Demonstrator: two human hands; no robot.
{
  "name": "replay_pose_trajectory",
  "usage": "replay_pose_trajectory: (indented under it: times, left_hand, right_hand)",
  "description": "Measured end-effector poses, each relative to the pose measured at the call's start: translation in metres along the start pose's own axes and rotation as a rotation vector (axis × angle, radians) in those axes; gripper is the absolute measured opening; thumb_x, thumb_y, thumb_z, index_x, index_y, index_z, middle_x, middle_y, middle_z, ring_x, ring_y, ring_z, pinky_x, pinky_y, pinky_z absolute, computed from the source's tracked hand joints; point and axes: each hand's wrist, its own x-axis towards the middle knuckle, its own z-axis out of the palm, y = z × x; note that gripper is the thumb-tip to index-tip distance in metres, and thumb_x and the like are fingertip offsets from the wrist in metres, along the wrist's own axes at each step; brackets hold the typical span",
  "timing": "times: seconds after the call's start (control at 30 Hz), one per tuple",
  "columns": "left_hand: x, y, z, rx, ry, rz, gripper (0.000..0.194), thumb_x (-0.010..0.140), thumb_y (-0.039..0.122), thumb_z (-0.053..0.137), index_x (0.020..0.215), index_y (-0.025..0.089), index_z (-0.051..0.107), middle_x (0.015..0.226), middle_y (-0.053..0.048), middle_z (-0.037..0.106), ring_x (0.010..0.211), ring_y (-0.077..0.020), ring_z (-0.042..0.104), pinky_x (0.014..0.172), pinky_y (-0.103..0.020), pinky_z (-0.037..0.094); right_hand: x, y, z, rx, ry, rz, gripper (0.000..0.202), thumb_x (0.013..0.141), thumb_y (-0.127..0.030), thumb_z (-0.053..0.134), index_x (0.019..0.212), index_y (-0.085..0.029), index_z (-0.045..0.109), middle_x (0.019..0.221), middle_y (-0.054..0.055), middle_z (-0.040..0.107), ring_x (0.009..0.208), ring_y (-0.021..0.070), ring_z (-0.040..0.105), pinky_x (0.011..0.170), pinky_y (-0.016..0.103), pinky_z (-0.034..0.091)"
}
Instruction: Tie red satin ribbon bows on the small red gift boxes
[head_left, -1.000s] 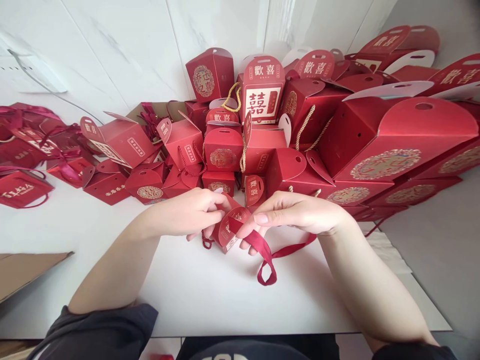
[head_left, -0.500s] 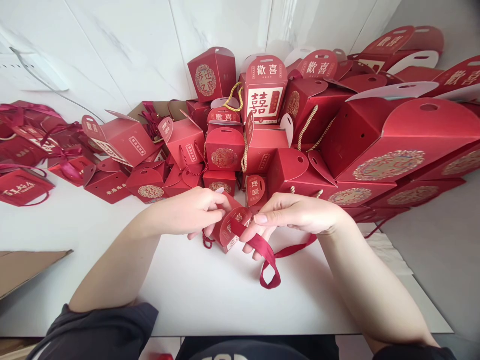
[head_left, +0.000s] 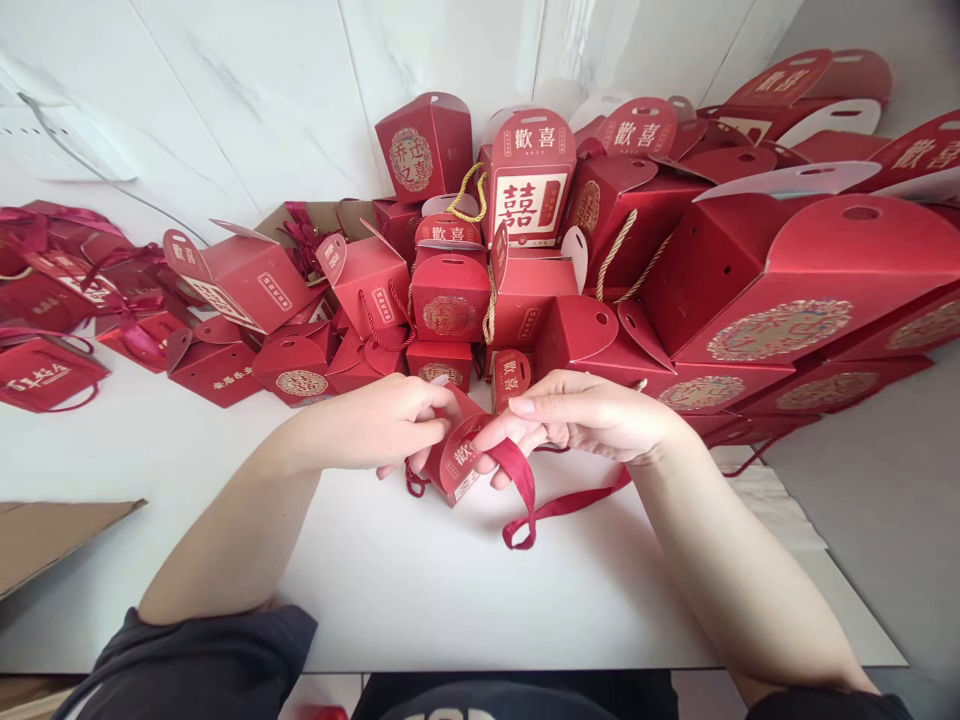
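A small red gift box [head_left: 450,468] with a rounded printed flap is tilted on the white table in front of me. My left hand [head_left: 409,425] grips it at its left side, fingers curled over the top edge. A dark red twisted cord [head_left: 415,480] pokes out below that hand. On the box's right, my right hand [head_left: 566,425] has a dark red satin ribbon [head_left: 523,480] between its fingers, close to the flap. The ribbon hangs from the fingers in a small loop, and its length trails right over the table under my wrist. Part of the flap is hidden by my right fingers.
Many red gift boxes [head_left: 450,300] are stacked along the tiled wall, larger ones [head_left: 780,290] at the right. Finished-looking boxes with ribbons [head_left: 52,370] sit at the far left. A cardboard piece [head_left: 60,540] lies on the table [head_left: 480,600] at the left.
My right hand has shifted slightly, its fingers now over the flap's right edge. The ribbon's loop has swung left, up and become smaller. My left hand and the box have stayed put.
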Motion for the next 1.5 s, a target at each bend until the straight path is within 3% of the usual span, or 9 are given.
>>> replay_pose_trajectory:
  times: [0.3,0.5,0.63,0.77,0.97,1.07,1.2,1.33,1.5]
  left_hand:
    - [0.0,-0.003,0.001,-0.025,0.027,0.007,0.027,0.084,0.027,0.047,0.103,0.023,0.066,0.075,-0.001,0.07,0.044,-0.0099,0.054,0.04,-0.018,0.044]
    - [-0.001,-0.004,-0.001,0.028,0.034,0.023,0.026,0.086,0.027,0.045,0.101,0.024,0.066,0.074,0.001,0.07,0.045,-0.0098,0.055,0.041,-0.018,0.045]
    - [0.002,-0.006,0.0,0.063,-0.01,0.037,0.02,0.086,0.033,0.049,0.078,0.019,0.061,0.069,0.0,0.069,0.05,-0.0112,0.061,0.044,-0.018,0.046]
    - [0.003,-0.008,0.002,-0.048,-0.065,0.028,0.013,0.083,0.029,0.052,0.082,0.019,0.06,0.078,-0.002,0.073,0.061,-0.0146,0.069,0.056,-0.022,0.054]
    - [-0.009,-0.006,0.002,0.122,0.298,0.105,0.022,0.088,0.039,0.051,0.086,0.021,0.065,0.063,0.003,0.066,0.054,-0.0127,0.064,0.05,-0.02,0.046]
    - [-0.007,-0.005,0.004,0.122,0.259,0.111,0.024,0.086,0.043,0.055,0.082,0.021,0.064,0.065,0.003,0.069,0.058,-0.0143,0.067,0.053,-0.021,0.049]
    - [0.002,-0.006,0.007,-0.09,0.112,0.001,0.023,0.088,0.039,0.052,0.079,0.019,0.058,0.074,-0.002,0.073,0.062,-0.0171,0.071,0.06,-0.026,0.058]
    - [0.002,-0.009,0.006,-0.209,0.187,-0.045,0.022,0.09,0.04,0.049,0.085,0.02,0.055,0.075,-0.002,0.073,0.065,-0.0181,0.073,0.062,-0.028,0.06]
    - [-0.005,-0.009,0.006,0.002,0.161,-0.043,0.027,0.092,0.042,0.046,0.079,0.02,0.054,0.064,0.002,0.067,0.049,-0.0125,0.062,0.047,-0.022,0.047]
  right_hand:
    - [0.0,0.0,0.002,0.102,0.036,-0.065,0.038,0.1,-0.037,0.051,0.114,-0.01,0.073,0.098,0.013,0.078,0.094,0.0211,0.074,0.093,0.035,0.053]
    - [-0.001,-0.001,0.004,-0.045,-0.034,0.044,0.036,0.097,-0.035,0.056,0.114,-0.008,0.072,0.098,0.014,0.077,0.096,0.0215,0.072,0.096,0.038,0.051]
    - [0.0,0.002,0.011,-0.196,0.144,0.017,0.023,0.09,-0.035,0.067,0.09,-0.012,0.071,0.083,0.005,0.074,0.078,0.0146,0.07,0.079,0.028,0.054]
    - [-0.001,0.004,0.022,-0.245,0.256,-0.032,0.011,0.095,-0.029,0.059,0.1,-0.021,0.053,0.075,-0.003,0.066,0.062,0.0116,0.065,0.061,0.025,0.049]
    - [-0.008,-0.001,0.038,-0.655,0.48,-0.006,0.016,0.091,-0.013,0.043,0.096,-0.024,0.054,0.079,-0.005,0.059,0.057,0.0077,0.045,0.051,0.02,0.037]
    - [-0.008,-0.002,0.04,-0.77,0.505,0.009,0.022,0.087,-0.011,0.041,0.084,-0.022,0.06,0.075,-0.005,0.059,0.058,0.0084,0.046,0.055,0.022,0.037]
    - [-0.004,0.0,0.037,-0.667,0.519,-0.012,0.02,0.086,-0.014,0.043,0.085,-0.022,0.062,0.072,-0.004,0.056,0.062,0.0101,0.047,0.059,0.024,0.037]
    - [0.004,0.006,0.03,-0.475,0.509,-0.073,0.012,0.084,-0.016,0.044,0.082,-0.021,0.055,0.069,-0.005,0.05,0.062,0.0103,0.043,0.059,0.025,0.035]
    - [0.014,0.013,0.025,-0.421,0.478,-0.055,0.018,0.083,-0.017,0.039,0.071,-0.02,0.053,0.058,-0.006,0.036,0.055,0.0096,0.032,0.053,0.025,0.028]
